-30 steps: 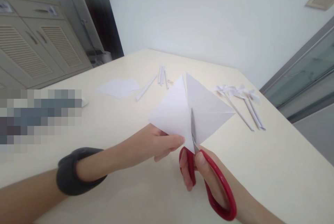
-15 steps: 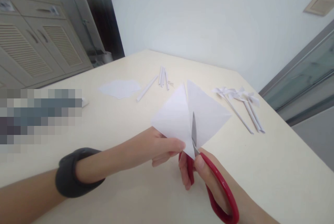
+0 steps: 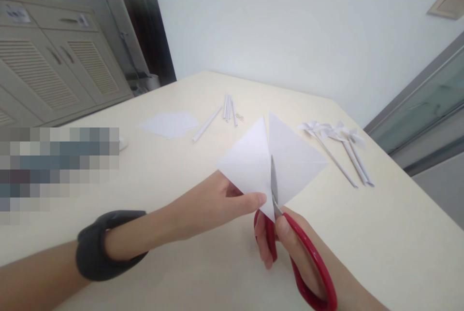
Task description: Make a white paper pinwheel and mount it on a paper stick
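Broad cream desk (image 3: 152,180), with a white square paper sheet (image 3: 290,156) held above its centre, cut partway from the 6 o'clock corner. Left hand (image 3: 221,200) pinching the sheet's 7 o'clock edge; right hand (image 3: 290,248) at 6 o'clock, fingers closed through red-handled scissors (image 3: 290,233), blade in the cut. Thin white paper pinwheels (image 3: 337,142) at 2 o'clock, white paper sticks (image 3: 226,108) at 11.

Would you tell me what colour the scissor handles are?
Red, on the metal-bladed scissors in the right hand; head view.
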Demonstrator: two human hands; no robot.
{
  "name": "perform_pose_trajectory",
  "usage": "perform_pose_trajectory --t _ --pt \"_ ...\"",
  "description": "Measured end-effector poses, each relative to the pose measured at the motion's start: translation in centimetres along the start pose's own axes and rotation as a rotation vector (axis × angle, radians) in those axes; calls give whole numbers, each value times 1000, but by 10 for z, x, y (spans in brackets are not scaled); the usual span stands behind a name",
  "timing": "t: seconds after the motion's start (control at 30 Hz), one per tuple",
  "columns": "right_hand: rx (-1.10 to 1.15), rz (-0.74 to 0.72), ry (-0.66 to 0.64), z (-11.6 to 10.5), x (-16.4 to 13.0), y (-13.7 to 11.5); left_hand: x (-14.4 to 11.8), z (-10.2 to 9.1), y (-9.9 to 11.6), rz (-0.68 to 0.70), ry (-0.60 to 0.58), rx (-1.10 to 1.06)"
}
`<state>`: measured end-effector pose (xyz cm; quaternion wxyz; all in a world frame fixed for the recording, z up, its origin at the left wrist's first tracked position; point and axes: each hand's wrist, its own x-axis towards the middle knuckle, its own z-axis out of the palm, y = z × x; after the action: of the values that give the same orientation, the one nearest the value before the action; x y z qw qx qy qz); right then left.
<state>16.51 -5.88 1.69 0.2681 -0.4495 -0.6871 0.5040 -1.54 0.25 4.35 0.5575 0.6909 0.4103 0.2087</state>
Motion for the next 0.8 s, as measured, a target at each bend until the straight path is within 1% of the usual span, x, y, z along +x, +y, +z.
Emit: perform_pose_trajectory --t 0.1,0.17,0.27,0.33,0.4,0.5,0.6,0.7,0.8 --pt "-20 17 0 -2 -2 0 0 1 -1 8 99 4" --pt "-24 11 17 -2 -3 2 -1 1 -3 -2 126 25" --pt "5 -8 46 -1 -2 2 -1 1 -4 -5 105 57" --pt "42 0 49 1 -1 0 -1 2 -2 -37 86 68" --pt "78 -7 38 3 -1 -3 -2 2 -1 -73 96 80" --pt "128 -12 50 4 -3 -5 -2 3 1 -63 84 87" --pt "98 -8 55 3 -4 -3 -2 3 0 -48 36 73" --pt "41 -12 53 3 -4 1 -2 3 -1 -57 48 71" --pt "48 -29 61 4 -3 1 -3 3 -2 -48 61 88"
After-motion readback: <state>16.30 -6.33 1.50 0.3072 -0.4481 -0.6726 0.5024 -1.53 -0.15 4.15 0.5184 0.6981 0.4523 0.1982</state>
